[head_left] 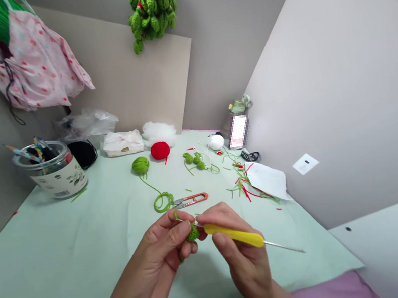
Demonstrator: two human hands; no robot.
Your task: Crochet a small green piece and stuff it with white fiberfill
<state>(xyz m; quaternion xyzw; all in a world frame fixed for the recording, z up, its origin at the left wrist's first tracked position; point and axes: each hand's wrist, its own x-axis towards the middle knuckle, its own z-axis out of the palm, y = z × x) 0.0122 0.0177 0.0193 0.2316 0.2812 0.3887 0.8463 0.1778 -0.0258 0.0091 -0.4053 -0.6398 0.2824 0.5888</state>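
Note:
Between the thumb and fingers of my left hand [165, 243] is a small green crochet piece [193, 232]. My right hand [239, 254] grips a crochet hook [234, 234] by its yellow handle; one metal tip meets the crochet piece, and the other end points down to the right. Green yarn [163, 202] runs from my left fingers, lies in loops on the table and leads back to a green yarn ball [140, 165]. Just beyond my hands lie thread snips [192, 199] with orange handles. My fingers partly hide the crochet piece.
A red yarn ball [160, 150], white stuffing [160, 132] and small green crochet pieces [198, 160] lie farther back. Yarn scraps [244, 187] and white paper [268, 179] are at right. A jar of pens [59, 177] stands left. Green crocheted pieces [152, 6] hang above.

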